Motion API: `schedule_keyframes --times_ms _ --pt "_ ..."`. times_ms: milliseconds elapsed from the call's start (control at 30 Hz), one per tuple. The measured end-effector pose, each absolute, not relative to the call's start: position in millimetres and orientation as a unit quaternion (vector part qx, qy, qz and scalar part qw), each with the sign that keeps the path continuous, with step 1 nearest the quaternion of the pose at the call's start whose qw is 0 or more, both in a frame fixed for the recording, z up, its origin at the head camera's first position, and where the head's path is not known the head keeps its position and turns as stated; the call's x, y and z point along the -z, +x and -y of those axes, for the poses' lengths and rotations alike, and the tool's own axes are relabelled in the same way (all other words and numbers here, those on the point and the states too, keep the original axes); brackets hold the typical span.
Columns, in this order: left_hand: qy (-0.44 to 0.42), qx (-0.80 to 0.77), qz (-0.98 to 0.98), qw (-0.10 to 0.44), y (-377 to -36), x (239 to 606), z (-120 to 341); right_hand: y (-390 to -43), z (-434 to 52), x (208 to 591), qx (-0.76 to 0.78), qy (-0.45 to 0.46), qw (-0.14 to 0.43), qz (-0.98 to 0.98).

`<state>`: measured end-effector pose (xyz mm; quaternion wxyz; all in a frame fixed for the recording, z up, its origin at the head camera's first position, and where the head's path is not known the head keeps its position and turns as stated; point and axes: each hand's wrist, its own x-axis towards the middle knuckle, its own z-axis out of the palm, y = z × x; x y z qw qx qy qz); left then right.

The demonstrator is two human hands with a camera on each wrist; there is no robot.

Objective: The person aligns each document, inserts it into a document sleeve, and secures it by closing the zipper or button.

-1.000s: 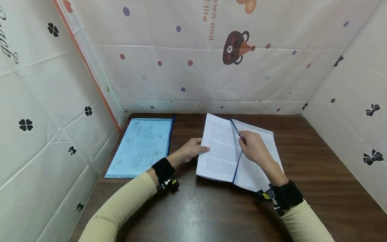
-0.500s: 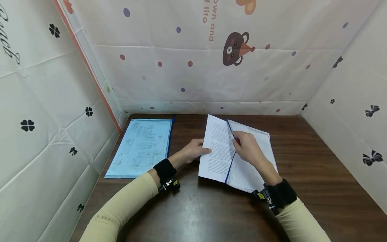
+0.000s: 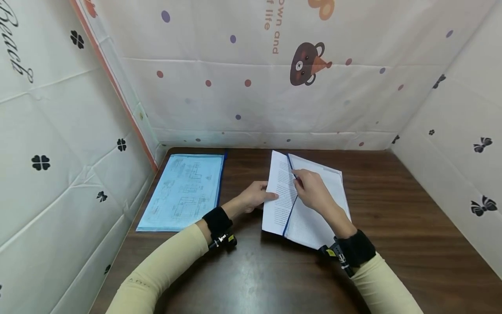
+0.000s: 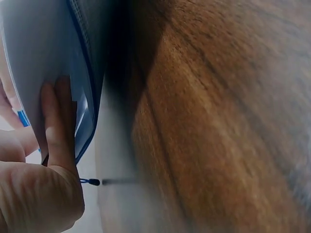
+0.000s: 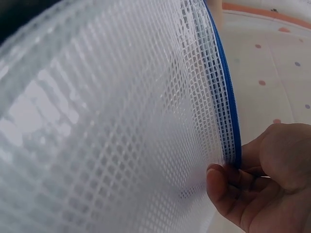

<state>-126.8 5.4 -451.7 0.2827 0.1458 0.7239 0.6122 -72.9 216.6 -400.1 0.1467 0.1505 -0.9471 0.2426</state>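
A clear mesh zipper pouch (image 3: 322, 179) with a blue zipper edge (image 5: 231, 99) is tilted above the table. White printed sheets (image 3: 277, 179) stick out of its left opening. The left hand (image 3: 254, 196) grips their left edge, thumb on top; from the left wrist view its fingers (image 4: 57, 131) lie under the sheets, inside the pouch mouth. At the zipper edge, the right hand (image 3: 313, 189) pinches the pouch between thumb and fingers, as the right wrist view shows on the mesh (image 5: 136, 116). The sheets' right part is hidden within the pouch.
A blue-edged pouch (image 3: 188, 192) holding a sheet of line drawings lies flat at the table's left. The dark wooden table (image 3: 251, 270) is bounded by printed white cloth walls (image 3: 219, 104) at the back and sides. A zipper pull (image 4: 92, 182) hangs near the left hand.
The right hand has moved left with the pouch, so its zipper edge covers more of the printed sheets. The left hand has shifted slightly right, still gripping the sheets.
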Motion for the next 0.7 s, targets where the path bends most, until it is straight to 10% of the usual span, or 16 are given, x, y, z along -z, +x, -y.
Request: schedule_keyframes --times_ms 700 --pt "0.143 -0.623 -0.725 0.258 -120 460 -25 -80 -202 401 -0.262 0.173 0.149 0.938"
